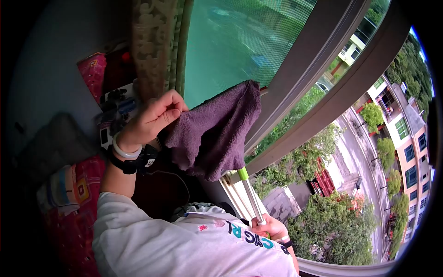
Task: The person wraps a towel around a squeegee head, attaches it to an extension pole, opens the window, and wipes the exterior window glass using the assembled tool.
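Observation:
A purple-brown towel (221, 124) hangs draped over the upper end of a silver pole (250, 196) with a bright green collar. What the towel covers at the pole's end is hidden. My left hand (159, 117), with a white bangle and a black watch on the wrist, pinches the towel's left edge between thumb and fingers. Lower down at the right, my right hand (272, 227) is wrapped round the pole near its white section. The pole's lower end is out of sight behind that hand and the white shirt.
Close on the right stands the window frame (318, 104), with a mesh screen (244, 41) and trees, a road and buildings outside. A patterned curtain (154, 46) hangs at the upper left. Small items lie on a white surface (105, 136); red patterned bedding (92, 184) is at lower left.

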`<state>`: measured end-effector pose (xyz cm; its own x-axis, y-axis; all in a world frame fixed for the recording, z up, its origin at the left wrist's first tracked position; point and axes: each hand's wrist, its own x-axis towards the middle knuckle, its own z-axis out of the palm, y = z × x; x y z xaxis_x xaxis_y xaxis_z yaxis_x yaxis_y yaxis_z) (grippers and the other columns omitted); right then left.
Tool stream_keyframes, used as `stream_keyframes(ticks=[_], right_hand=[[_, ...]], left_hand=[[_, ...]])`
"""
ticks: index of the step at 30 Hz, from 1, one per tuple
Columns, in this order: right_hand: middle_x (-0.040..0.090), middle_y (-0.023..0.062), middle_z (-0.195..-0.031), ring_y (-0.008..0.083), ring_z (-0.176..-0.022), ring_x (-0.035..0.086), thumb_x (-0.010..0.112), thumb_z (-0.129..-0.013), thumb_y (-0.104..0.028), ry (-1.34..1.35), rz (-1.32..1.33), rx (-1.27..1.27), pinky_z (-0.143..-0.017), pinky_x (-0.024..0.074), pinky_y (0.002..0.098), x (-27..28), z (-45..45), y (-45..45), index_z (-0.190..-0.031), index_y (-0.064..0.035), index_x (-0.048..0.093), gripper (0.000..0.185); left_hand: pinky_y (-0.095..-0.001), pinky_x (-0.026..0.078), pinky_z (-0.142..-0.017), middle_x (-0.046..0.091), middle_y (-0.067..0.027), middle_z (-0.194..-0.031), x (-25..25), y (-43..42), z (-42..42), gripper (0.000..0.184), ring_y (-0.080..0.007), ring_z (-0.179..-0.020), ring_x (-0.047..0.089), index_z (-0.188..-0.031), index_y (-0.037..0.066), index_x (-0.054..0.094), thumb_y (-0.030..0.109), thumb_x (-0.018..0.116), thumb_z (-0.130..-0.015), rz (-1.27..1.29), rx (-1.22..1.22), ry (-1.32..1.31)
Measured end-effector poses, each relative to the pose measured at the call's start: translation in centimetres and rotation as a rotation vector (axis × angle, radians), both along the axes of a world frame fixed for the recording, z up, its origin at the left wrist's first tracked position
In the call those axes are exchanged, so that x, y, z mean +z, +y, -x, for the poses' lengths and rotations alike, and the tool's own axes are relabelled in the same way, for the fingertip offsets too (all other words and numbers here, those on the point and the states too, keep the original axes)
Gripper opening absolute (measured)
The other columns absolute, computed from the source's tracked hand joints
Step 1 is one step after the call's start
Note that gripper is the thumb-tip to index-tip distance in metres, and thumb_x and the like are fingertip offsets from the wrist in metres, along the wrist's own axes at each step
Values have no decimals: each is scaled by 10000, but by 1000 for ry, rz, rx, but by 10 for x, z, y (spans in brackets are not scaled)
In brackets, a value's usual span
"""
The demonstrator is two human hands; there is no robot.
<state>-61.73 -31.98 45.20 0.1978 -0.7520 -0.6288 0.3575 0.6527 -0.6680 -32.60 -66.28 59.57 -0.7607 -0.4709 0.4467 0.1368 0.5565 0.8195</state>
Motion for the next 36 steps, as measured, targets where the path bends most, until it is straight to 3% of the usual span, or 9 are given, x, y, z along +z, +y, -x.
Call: stream_keyframes(ticks=[5, 9, 11, 13, 14, 16, 20, 27, 36], right_hand=[[446, -21, -563, 31, -418, 396, 640, -769, 43, -80, -6, 66, -392, 251, 179, -4, 4, 8, -765, 14, 523, 121], [462, -43, -591, 13, -431, 393, 667, -762, -3, -82, 58, 224, -395, 258, 172, -39, 15, 23, -858, 18, 536, 163], [476, -58, -626, 4, -450, 394, 687, -762, -49, -44, 78, 325, -399, 268, 168, -56, 23, 29, -918, 5, 547, 216], [486, -52, -655, 7, -469, 403, 688, -761, -53, -14, 127, 343, -406, 279, 170, -62, 24, 29, -926, 3, 547, 225], [490, -48, -668, 9, -477, 406, 686, -760, -50, 1, 136, 320, -409, 284, 171, -58, 23, 31, -926, 5, 545, 225], [495, -37, -688, 12, -491, 413, 679, -759, -40, 8, 154, 290, -413, 291, 173, -54, 22, 33, -923, 9, 540, 220], [499, -3, -682, 28, -475, 419, 650, -725, 4, -65, 146, 229, -411, 295, 180, -49, 24, 29, -883, 32, 514, 210], [470, -1, -587, 44, -426, 387, 655, -692, -42, -194, 125, 195, -401, 256, 204, -30, 14, 14, -683, 31, 503, 169], [433, 5, -527, 58, -412, 368, 635, -734, -28, -300, 199, 245, -393, 238, 219, -10, 14, -10, -599, -14, 428, 247]], left_hand=[[-175, 342, -770, 419, 47, -860, 31, -64, 2, 100, -40, -826, 394, -959, 47, 471, 141, 450, -988, 152, 378, 279], [-164, 355, -747, 414, 71, -845, 43, -124, 39, 151, -14, -815, 394, -956, 55, 473, 189, 425, -1008, 67, 171, 101], [-196, 392, -705, 461, 58, -876, 12, -157, 67, 131, -28, -776, 424, -978, 46, 484, 171, 449, -994, 149, -62, -53], [-220, 409, -701, 506, 34, -876, -3, -128, 81, 192, -56, -770, 456, -983, 34, 495, 213, 554, -949, 51, -174, -522], [-254, 433, -823, 578, -37, -1053, -21, -127, 91, 304, -106, -924, 522, -1121, 12, 517, 236, 589, -929, 7, -249, -694], [-318, 405, -974, 519, -103, -1288, -42, -115, 93, 493, -174, -1147, 495, -1295, 8, 453, 250, 624, -902, -166, -537, -499], [-342, 417, -962, 527, -101, -1270, -8, -34, 62, 523, -190, -1139, 509, -1286, 16, 453, 281, 649, -880, -380, -704, -311], [-374, 397, -984, 527, -120, -1260, -23, 6, 42, 575, -213, -1164, 495, -1298, 13, 436, 313, 664, -863, -401, -739, -292], [-415, 371, -1013, 528, -144, -1247, -36, 39, 45, 644, -243, -1197, 477, -1313, 10, 415, 355, 683, -841, -436, -766, -158]])
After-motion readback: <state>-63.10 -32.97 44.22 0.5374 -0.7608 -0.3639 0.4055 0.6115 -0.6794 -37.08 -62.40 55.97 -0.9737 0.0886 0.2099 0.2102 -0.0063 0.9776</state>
